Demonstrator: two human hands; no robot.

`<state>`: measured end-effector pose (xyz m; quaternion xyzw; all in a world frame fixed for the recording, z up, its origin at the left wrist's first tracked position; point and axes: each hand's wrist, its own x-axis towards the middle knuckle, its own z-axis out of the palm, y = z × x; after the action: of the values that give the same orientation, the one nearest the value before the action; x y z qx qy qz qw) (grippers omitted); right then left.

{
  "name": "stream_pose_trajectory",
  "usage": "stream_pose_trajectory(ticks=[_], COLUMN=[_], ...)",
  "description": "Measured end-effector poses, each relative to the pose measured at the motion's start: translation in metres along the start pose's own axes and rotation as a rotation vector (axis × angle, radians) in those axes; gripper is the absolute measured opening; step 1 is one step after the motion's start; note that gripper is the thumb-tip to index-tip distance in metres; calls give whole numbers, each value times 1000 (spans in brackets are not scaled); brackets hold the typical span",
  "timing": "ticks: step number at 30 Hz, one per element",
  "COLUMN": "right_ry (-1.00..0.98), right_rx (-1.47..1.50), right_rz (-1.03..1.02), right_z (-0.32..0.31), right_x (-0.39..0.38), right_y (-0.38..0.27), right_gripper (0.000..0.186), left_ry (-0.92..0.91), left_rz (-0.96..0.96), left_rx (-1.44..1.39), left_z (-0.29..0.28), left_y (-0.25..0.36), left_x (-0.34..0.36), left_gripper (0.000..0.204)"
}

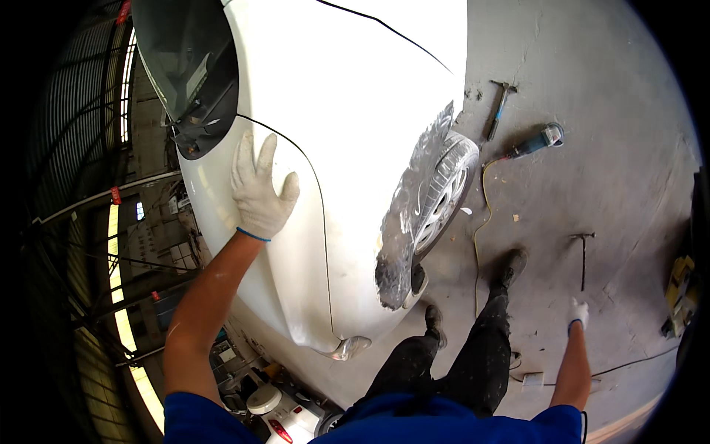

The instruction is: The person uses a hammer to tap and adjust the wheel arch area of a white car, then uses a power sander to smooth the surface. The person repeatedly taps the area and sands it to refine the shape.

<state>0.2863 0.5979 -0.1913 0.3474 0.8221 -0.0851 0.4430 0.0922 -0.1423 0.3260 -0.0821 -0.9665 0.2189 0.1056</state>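
My left hand (264, 194), in a pale work glove with a blue cuff, lies flat with spread fingers on the bonnet (285, 281) of a white car. It is beside the curved seam along the fender (355, 222). Around the front wheel (444, 196), the fender's arch shows a grey, scuffed patch (399, 229) of bared surface. My right hand (579, 315), gloved too, hangs out at my side above the floor. Its fingers look loosely apart, holding nothing I can see. Just ahead of it is a thin-handled hammer (583, 263), with a small gap between them.
Another hammer (499, 111), blue on its handle, and an angle grinder (536, 142) with a yellow cord (487, 207) lie on the grey floor (592, 185) right of the car. A dark cable (629, 363) crosses the floor at lower right. A white scooter-like vehicle (288, 414) stands at lower left.
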Motion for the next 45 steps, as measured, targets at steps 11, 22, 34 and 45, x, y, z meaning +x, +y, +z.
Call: stream_pose_trajectory(ticks=[11, 22, 34, 45], right_ry=[318, 625, 562, 399], right_rx=[511, 820, 662, 665], right_rz=[-1555, -1344, -1545, -1460], right_z=[-137, -221, -163, -55], right_x=[-462, -496, -519, -565], right_y=[-487, -649, -591, -464], right_gripper=[91, 87, 90, 82], left_ry=[25, -29, -44, 45], left_rz=[-140, -195, -172, -103], left_rx=[-195, -256, -181, -122], left_z=[5, 4, 3, 15], left_y=[-11, -13, -11, -15], left_x=[-1, -1, -8, -18], left_gripper=[71, 78, 83, 85])
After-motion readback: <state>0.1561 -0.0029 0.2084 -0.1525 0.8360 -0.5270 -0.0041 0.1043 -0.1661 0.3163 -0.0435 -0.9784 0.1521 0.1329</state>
